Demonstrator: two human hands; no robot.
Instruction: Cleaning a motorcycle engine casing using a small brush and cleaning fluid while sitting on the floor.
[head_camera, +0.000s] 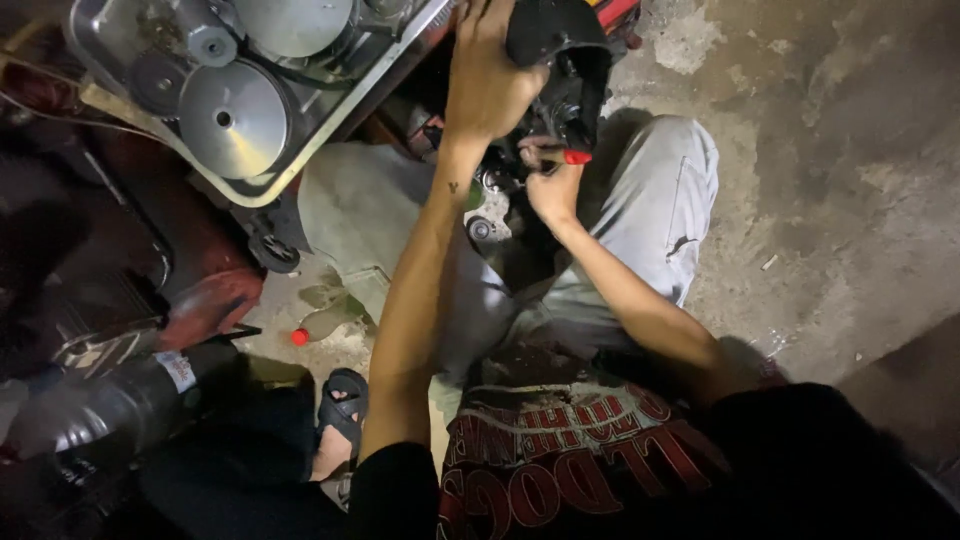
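I sit on a concrete floor with my knees apart, looking down at a black engine part (560, 45) held between them. My left hand (487, 75) grips the top of that black part from above. My right hand (553, 180) is lower, its fingers closed on a small tool with a red tip (577, 157) pressed against the part's underside. Small metal fittings (490, 180) show beneath the part; details there are dark.
A metal tray (150, 125) with round pulleys and a belt lies at the upper left. Dark red motorcycle bodywork (205, 295) and an exhaust pipe (95, 410) fill the left. A plastic bottle with a red cap (300, 336) lies on the floor. Bare concrete (830, 150) spreads right.
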